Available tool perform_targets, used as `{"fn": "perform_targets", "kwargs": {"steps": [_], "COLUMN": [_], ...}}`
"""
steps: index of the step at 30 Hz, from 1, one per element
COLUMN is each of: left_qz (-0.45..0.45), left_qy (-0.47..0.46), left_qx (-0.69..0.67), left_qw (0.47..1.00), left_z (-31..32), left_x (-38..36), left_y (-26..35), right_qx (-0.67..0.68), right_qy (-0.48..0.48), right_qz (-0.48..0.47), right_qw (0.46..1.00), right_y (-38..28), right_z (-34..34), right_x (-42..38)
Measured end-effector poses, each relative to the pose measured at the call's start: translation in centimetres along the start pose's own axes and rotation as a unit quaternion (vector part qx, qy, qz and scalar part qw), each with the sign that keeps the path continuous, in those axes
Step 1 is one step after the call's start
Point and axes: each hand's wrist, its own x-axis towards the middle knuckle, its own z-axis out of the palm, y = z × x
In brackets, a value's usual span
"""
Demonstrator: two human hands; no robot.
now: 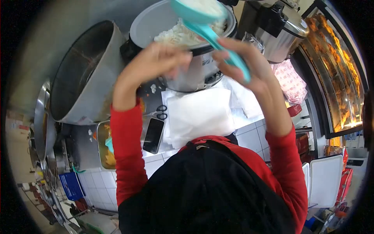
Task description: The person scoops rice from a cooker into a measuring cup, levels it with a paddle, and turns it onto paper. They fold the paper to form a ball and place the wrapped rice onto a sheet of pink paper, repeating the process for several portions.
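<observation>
My right hand (243, 58) is closed around the handle of a turquoise ladle (198, 16). The ladle's bowl is raised above the rice cooker (189, 72) and carries white rice (204, 5). Loose cooked rice (175, 34) lies inside the open pot. At the front left of the cooker's rim hovers my left hand (159, 60), blurred by motion, its fingers loosely apart with nothing visible in them. White paper sheets (200, 115) lie stacked in front of the cooker, below both hands.
Left of the cooker stands a large metal pot (87, 78). Scissors (160, 112), a phone (153, 135) and a food tray (102, 148) sit near my left forearm. Another steel cooker (282, 33) and a lit display case of fried food (335, 70) are at right.
</observation>
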Motion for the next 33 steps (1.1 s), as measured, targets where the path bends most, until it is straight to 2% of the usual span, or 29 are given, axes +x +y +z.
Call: {"fn": "perform_targets", "kwargs": {"steps": [1,2,3,4,5,6,7,8,9,10,13,15,17,20,21,22,24,25,27,28,30,32,33], "left_qz": [-0.078,-0.124,-0.242,-0.248,-0.177,-0.137,0.029,0.001,-0.017,-0.011,-0.005,0.006,0.023,0.043,0.044,0.047,0.082,0.098,0.083,0.077,0.040,0.001,-0.007], "left_qy": [-0.102,-0.140,-0.164,-0.135,-0.109,-0.102,0.001,0.058,0.064,0.088,0.145,0.163,0.164,0.116,0.089,0.062,0.077,0.082,0.091,0.096,0.122,0.148,0.166], "left_qx": [0.065,-0.023,-0.056,-0.122,-0.134,-0.022,0.025,0.096,0.232,0.233,0.250,0.255,0.243,0.225,0.238,0.251,0.262,0.267,0.199,0.165,0.104,0.055,0.056], "left_qw": [0.990,0.982,0.955,0.952,0.969,0.985,0.999,0.994,0.970,0.968,0.957,0.953,0.956,0.966,0.966,0.965,0.959,0.955,0.972,0.979,0.986,0.987,0.985], "left_z": [-0.1,1.2,2.8,5.4,8.7,12.0,16.0,19.1,21.2,22.6,25.5,25.6,25.6,25.6,25.2,25.0,24.4,24.2,23.8,23.6,23.2,23.3,23.2], "left_x": [-2.2,-4.2,-5.7,-7.3,-8.7,-9.3,-10.3,-11.4,-11.9,-12.0,-11.5,-11.9,-12.4,-14.9,-15.1,-15.2,-15.4,-15.5,-15.3,-15.0,-14.6,-14.4,-14.2], "left_y": [-0.9,-2.9,-4.6,-8.5,-13.0,-16.6,-20.5,-21.8,-23.3,-23.2,-22.5,-22.1,-22.0,-22.7,-22.7,-22.9,-23.1,-23.1,-22.9,-22.6,-22.2,-22.0,-21.8], "right_qx": [0.003,0.000,-0.019,-0.013,0.043,0.057,0.098,0.074,0.019,-0.038,-0.211,-0.453,-0.642,-0.853,-0.889,-0.880,-0.861,-0.854,-0.728,-0.649,-0.598,-0.610,-0.651], "right_qy": [0.022,0.067,0.068,0.128,0.152,0.172,0.198,0.227,0.287,0.343,0.375,0.370,0.344,0.221,0.139,0.136,0.131,0.133,0.232,0.277,0.357,0.409,0.421], "right_qz": [0.015,0.035,0.078,0.116,0.156,0.183,0.203,0.214,0.208,0.200,0.089,-0.084,-0.238,-0.217,-0.180,-0.173,-0.163,0.011,-0.130,-0.199,-0.208,-0.170,-0.109], "right_qw": [1.000,0.997,0.994,0.985,0.975,0.966,0.954,0.947,0.935,0.917,0.899,0.807,0.643,0.421,0.397,0.421,0.464,0.503,0.632,0.680,0.687,0.658,0.623], "right_y": [0.8,2.1,3.6,5.7,8.2,11.0,13.6,15.5,16.8,17.5,17.3,18.0,18.9,23.6,24.7,25.1,25.4,23.4,23.1,22.3,19.9,18.8,18.0], "right_z": [-0.6,-1.4,-3.9,-5.3,-7.0,-9.1,-10.4,-11.2,-11.6,-11.4,-10.6,-10.4,-10.0,-14.2,-15.3,-15.8,-16.8,-14.7,-16.3,-17.2,-19.1,-23.1,-24.0], "right_x": [-2.5,-4.6,-6.6,-8.3,-9.7,-10.9,-11.8,-12.0,-11.8,-11.5,-9.8,-8.9,-8.4,-10.5,-10.9,-11.3,-11.2,-10.9,-10.6,-10.2,-9.6,-9.2,-8.4]}}
